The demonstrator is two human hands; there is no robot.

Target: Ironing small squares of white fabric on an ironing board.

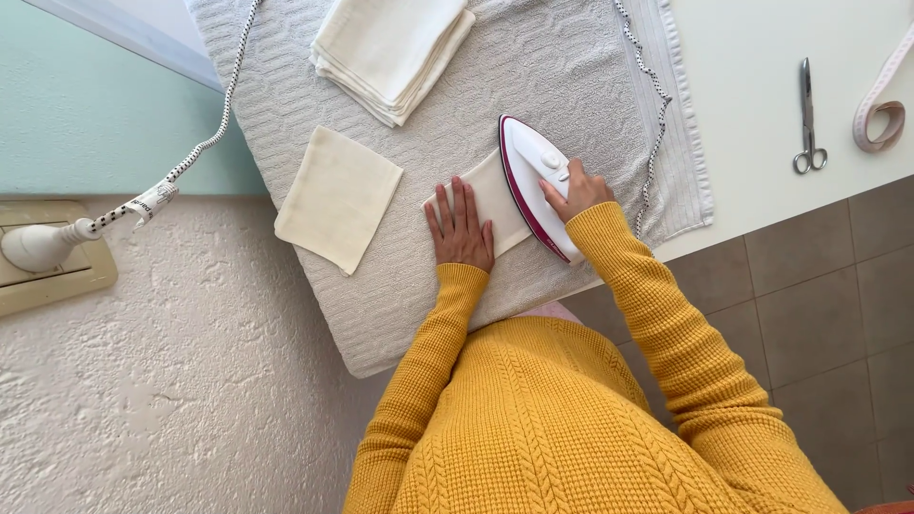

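1. Head view, right hand: the right hand [579, 190] was clenched around the handle of a white steam iron [535, 186] with a dark red trim, its soleplate resting on the cream cloth piece [490, 202].
2. Head view, left hand: the left hand [461, 227] lay flat and released, fingers spread, pressing the near end of that cloth piece against the grey towel [562, 67] that padded the counter [762, 95].
3. Position of the cloth: it lay between the two hands, its left part touching the left palm and its right part hidden beneath the iron.
4. Judgement on method: the work looked best served by keeping the flat hand well apart from the soleplate edge, holding the cloth taut, and steering the iron away from the fingers.
5. Surroundings: a second cream square [338, 197] lay just left of the hands, a stack of folded cream cloths [392, 52] at the towel's far end.
6. The speckled cord [224, 119] ran to a wall plug [43, 246]; scissors [808, 119] and a tape measure [881, 105] lay well apart on the bare counter.
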